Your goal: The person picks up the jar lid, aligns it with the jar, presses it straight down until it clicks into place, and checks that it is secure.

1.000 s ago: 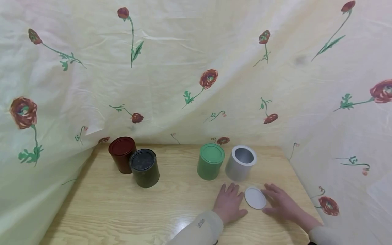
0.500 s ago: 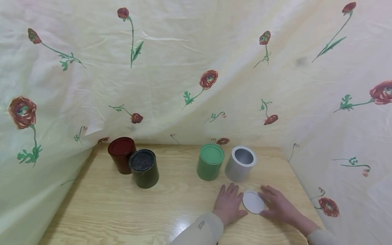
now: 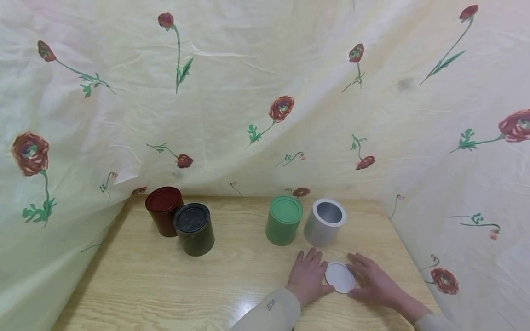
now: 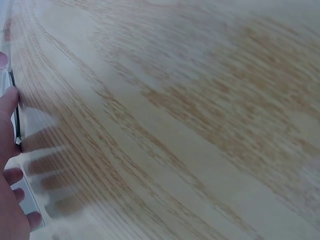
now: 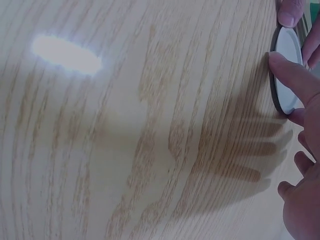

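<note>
A round pale grey lid (image 3: 339, 277) lies on the wooden table between the two hands. My left hand (image 3: 306, 278) rests at its left side, fingers spread, with thumb and forefinger right at the rim. From the right, my right hand (image 3: 372, 280) holds the lid's edge between thumb and forefinger. The right wrist view shows the lid (image 5: 288, 72) edge-on with fingertips on its rim. Behind the hands stands an uncovered grey can (image 3: 320, 232), its hollow inside visible. A green can (image 3: 282, 230) with its lid on stands beside it.
At the back left, a dark red can (image 3: 164, 218) stands partly behind a black can (image 3: 198, 239), both lidded. The table (image 3: 165, 294) has a light wood grain and a bright reflection. A flower-printed cloth (image 3: 232, 110) hangs around the back and sides.
The lid has slid left and nearer to me, away from the grey can. My right hand has moved left along with it; my left hand has stayed nearly still.
</note>
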